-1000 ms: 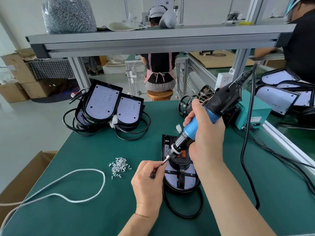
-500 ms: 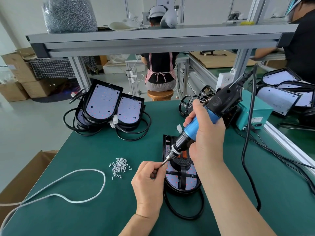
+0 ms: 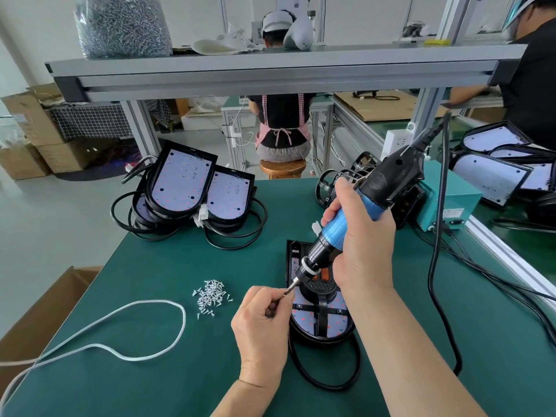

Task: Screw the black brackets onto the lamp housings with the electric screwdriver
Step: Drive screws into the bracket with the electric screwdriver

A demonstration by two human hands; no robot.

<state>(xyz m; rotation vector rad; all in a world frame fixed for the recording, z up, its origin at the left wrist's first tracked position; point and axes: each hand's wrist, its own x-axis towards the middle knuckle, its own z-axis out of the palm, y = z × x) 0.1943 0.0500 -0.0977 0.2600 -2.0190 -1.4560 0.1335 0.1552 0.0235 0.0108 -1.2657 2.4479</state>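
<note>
Nearest the tabletop's (image 3: 180,374) near edge, the fingers (image 3: 275,298) of our left hand (image 3: 260,325) pinch at the bit tip (image 3: 289,290) of the electric screwdriver (image 3: 341,233) — presumably on a screw, too small to tell. Beyond, our right hand (image 3: 367,257) wraps the blue grip above the lamp housing (image 3: 323,331), mid-tabletop, black bracket (image 3: 320,311) on top. Trigger early and we risk nipped skin — tilt, and the screw may drop or cross-thread.

Your left hand (image 3: 261,325) hides the screwdriver (image 3: 337,233) tip and whatever it pinches there. Your right hand (image 3: 365,251) covers the lamp housing (image 3: 319,326) top. White cord (image 3: 99,346) left of the housing runs off-frame.
</note>
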